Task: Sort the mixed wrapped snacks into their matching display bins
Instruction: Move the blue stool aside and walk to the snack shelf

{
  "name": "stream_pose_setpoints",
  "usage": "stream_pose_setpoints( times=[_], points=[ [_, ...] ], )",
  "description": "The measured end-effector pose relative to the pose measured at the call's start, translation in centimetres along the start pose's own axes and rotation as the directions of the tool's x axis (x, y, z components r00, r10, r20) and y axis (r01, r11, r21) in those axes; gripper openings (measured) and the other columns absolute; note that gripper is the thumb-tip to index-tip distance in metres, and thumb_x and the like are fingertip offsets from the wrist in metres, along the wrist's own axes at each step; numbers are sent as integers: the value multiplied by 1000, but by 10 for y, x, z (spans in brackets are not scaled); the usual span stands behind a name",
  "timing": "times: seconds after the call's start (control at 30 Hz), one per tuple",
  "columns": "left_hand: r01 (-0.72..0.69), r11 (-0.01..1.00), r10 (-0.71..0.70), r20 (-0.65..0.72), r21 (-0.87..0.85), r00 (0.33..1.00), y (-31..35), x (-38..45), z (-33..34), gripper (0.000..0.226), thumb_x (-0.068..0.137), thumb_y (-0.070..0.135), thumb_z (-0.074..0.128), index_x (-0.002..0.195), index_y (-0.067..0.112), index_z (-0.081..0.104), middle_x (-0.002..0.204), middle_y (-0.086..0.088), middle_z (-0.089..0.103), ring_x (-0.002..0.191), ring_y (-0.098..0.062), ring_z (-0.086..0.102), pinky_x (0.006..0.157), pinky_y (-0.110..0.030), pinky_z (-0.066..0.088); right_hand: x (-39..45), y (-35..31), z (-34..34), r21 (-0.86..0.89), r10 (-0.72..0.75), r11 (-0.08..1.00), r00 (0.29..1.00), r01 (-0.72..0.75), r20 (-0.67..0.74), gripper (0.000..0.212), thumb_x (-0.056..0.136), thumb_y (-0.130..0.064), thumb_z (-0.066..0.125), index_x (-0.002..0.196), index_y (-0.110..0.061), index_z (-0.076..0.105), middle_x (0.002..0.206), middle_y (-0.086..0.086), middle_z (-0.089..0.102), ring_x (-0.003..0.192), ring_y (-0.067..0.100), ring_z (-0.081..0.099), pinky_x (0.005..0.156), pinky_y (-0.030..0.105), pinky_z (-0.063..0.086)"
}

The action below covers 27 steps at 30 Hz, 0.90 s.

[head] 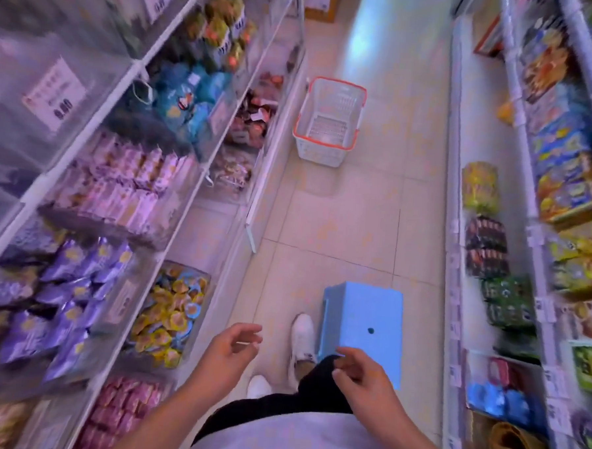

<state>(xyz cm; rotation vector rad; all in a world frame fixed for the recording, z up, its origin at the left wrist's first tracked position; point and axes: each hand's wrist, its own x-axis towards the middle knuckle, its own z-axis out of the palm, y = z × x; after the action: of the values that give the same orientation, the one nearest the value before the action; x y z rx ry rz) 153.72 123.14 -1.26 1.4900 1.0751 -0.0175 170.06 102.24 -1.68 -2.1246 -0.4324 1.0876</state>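
You stood in an aisle with display bins (124, 194) of wrapped snacks (75, 281) stacked along your left and shelves (528, 209) of packets along your right. A stool (365, 317) sat on the floor (339, 223) just ahead of your feet, slightly to the right. Farther down the aisle, a basket (327, 123) stood on the floor near the left-hand bins.

Nothing reads cleanly: the white price card (53, 93) on the upper-left clear bin front shows dark digits, seemingly "0.00" though too blurred to be sure, and all other labels and wrappers are illegible.
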Motion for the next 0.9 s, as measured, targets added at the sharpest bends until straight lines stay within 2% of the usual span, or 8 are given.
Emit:
stream_pose_setpoints(
  times=[0.13, 0.27, 0.33, 0.47, 0.57, 0.67, 0.77, 0.9],
  points=[
    [21, 1000, -21, -72, -4, 997, 30, 56, -7, 28, 90, -5, 62, 111, 13, 66, 103, -8, 71, 94, -23, 66, 80, -22, 51, 80, -28, -12, -84, 0, 996, 993, 9, 114, 32, 87, -12, 66, 112, -32, 62, 96, -8, 69, 83, -4, 66, 74, 9, 47],
    [30, 999, -35, -183, -29, 982, 55, 99, -27, 26, 91, 0, 63, 112, 15, 66, 102, -2, 70, 92, -17, 66, 74, -9, 47, 154, -67, -28, -218, -36, 972, 976, 83, 214, 30, 88, -16, 65, 111, -34, 61, 96, -11, 69, 91, -2, 65, 81, 10, 46],
    [57, 998, -60, -207, -22, 977, 60, 112, -36, 26, 91, 1, 64, 112, 17, 66, 102, 1, 69, 88, -11, 64, 74, -7, 46, 181, -94, -35, -271, -37, 956, 967, 107, 252, 29, 88, -16, 65, 113, -30, 63, 91, -9, 71, 89, -2, 66, 86, 19, 50],
    [111, 993, -117, -287, -37, 951, 52, 136, -51, 29, 89, 4, 65, 109, 25, 65, 101, 6, 69, 90, -4, 64, 79, -11, 47, 235, -148, -36, -421, -42, 882, 925, 212, 378, 29, 89, -16, 59, 117, -24, 64, 82, -11, 70, 70, -3, 63, 72, 15, 48],
    [158, 987, -158, -313, -25, 937, 38, 150, -68, 34, 88, 7, 66, 104, 37, 63, 99, 7, 70, 94, -5, 65, 88, -23, 51, 266, -189, -15, -510, -61, 792, 875, 335, 481, 32, 91, -25, 57, 123, -24, 61, 87, -11, 68, 78, 0, 63, 78, 17, 48],
    [229, 973, -223, -331, -20, 917, 21, 158, -82, 31, 88, 12, 66, 103, 38, 61, 99, 9, 69, 91, -7, 66, 89, -29, 53, 297, -225, 14, -526, -130, 681, 791, 510, 598, 37, 92, -31, 53, 128, -24, 58, 94, -10, 68, 87, 5, 65, 84, 22, 50],
    [346, 937, -333, -418, -47, 845, 5, 153, -89, 27, 88, 13, 66, 111, 28, 63, 103, 5, 68, 91, -10, 64, 91, -30, 50, 315, -253, 47, -503, -162, 531, 664, 682, 730, 39, 92, -32, 52, 130, -27, 57, 106, -6, 67, 95, 9, 63, 87, 24, 50],
    [503, 862, -461, -507, -60, 728, -9, 146, -88, 41, 92, 20, 61, 133, 18, 58, 130, -2, 64, 115, -17, 62, 98, -25, 44, 335, -269, 86, -367, -105, 311, 416, 876, 903, 40, 90, -32, 53, 129, -27, 57, 114, 0, 65, 103, 16, 64, 89, 27, 51]
  ],
)
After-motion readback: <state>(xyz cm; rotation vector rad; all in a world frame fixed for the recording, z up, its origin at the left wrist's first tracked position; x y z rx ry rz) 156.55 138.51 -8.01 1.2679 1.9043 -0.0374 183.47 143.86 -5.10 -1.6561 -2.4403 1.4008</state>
